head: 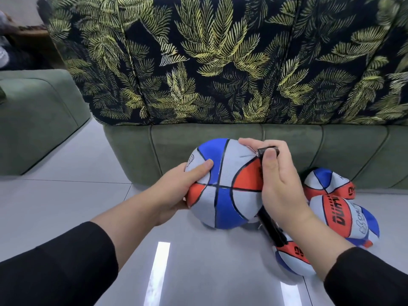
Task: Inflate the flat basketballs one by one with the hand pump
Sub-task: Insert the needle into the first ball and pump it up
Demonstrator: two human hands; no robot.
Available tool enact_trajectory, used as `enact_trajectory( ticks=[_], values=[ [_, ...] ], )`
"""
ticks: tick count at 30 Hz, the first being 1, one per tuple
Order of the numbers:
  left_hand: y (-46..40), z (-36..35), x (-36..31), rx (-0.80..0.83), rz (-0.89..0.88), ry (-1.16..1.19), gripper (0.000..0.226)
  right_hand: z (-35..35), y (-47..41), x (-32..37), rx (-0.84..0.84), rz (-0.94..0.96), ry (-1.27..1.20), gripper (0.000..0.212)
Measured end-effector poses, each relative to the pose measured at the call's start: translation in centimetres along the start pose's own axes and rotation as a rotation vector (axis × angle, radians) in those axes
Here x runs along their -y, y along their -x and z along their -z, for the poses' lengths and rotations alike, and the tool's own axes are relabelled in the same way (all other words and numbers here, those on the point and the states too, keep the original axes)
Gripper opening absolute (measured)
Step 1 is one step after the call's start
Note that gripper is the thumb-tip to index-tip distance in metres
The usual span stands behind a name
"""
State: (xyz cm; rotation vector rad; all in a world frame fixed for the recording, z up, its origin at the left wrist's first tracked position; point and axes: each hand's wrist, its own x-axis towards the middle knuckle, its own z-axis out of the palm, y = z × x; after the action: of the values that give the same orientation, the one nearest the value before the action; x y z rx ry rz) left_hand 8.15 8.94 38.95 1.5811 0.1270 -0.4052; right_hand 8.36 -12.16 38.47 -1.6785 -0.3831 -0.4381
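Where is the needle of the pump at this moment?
In the head view, the needle lies over the upper right of the held ball, sticking out from the pump in the right hand.

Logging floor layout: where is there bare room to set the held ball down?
Bare floor lies left of the held ball, and more in front between the sleeves. Crowded to the right: flat balls and pump lie against the sofa base.
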Motion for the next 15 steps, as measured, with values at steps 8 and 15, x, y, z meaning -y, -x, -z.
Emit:
enact_trajectory(
  ticks=[8,15],
  values=[
    [-0.34,-0.63,0.45,-0.185,-0.308,-0.084,0.044,-0.51,-0.69,0.67,-0.124,-0.196,-0.095,0.031],
    [-0.66,-0.65,-0.12,-0.13,-0.283,-0.096,0.082,0.27,-0.66,0.61,-0.088,-0.14,-0.042,0.028]
  ],
)
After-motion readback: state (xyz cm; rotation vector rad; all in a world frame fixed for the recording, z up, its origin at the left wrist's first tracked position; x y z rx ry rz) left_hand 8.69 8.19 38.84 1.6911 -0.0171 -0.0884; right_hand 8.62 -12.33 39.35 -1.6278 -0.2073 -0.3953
